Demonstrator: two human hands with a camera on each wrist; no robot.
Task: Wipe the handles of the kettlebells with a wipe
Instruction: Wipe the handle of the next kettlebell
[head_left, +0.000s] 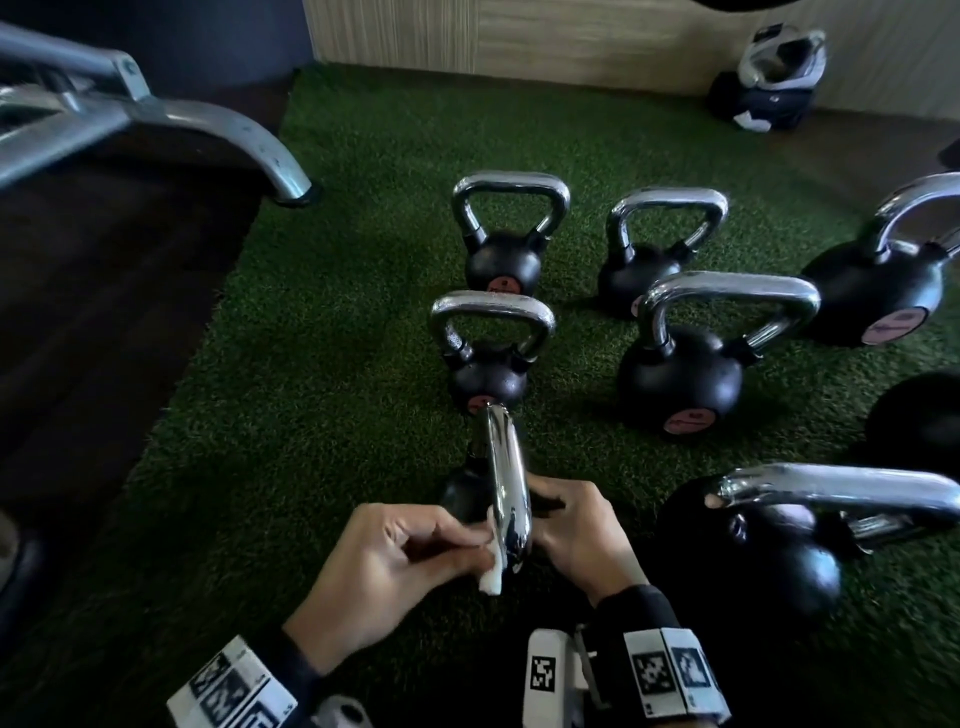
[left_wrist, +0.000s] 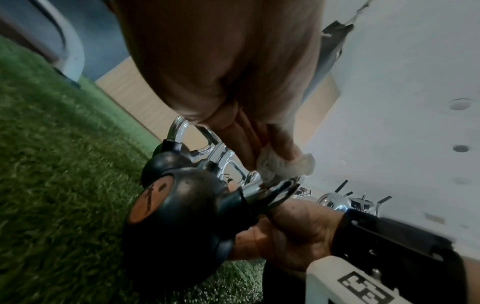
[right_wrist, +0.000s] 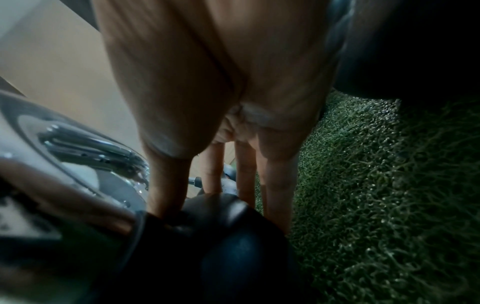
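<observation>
The nearest kettlebell (head_left: 462, 493) stands on the green turf (head_left: 311, 364), its chrome handle (head_left: 506, 483) seen edge-on. My left hand (head_left: 480, 540) pinches a crumpled white wipe (head_left: 493, 569) against the near left side of that handle. In the left wrist view the wipe (left_wrist: 283, 164) sits under the fingertips on the chrome handle (left_wrist: 270, 189). My right hand (head_left: 540, 512) holds the same kettlebell from the right. Its thumb and fingers lie on either side of the black ball (right_wrist: 233, 226). Its fingertips are hidden behind the ball.
Several more black kettlebells with chrome handles stand on the turf: one just beyond (head_left: 488, 353), others behind (head_left: 506, 234) and to the right (head_left: 691, 364), a large one near my right wrist (head_left: 779, 530). A metal rack leg (head_left: 249, 145) curves down at far left. A bag (head_left: 774, 78) lies at the back wall.
</observation>
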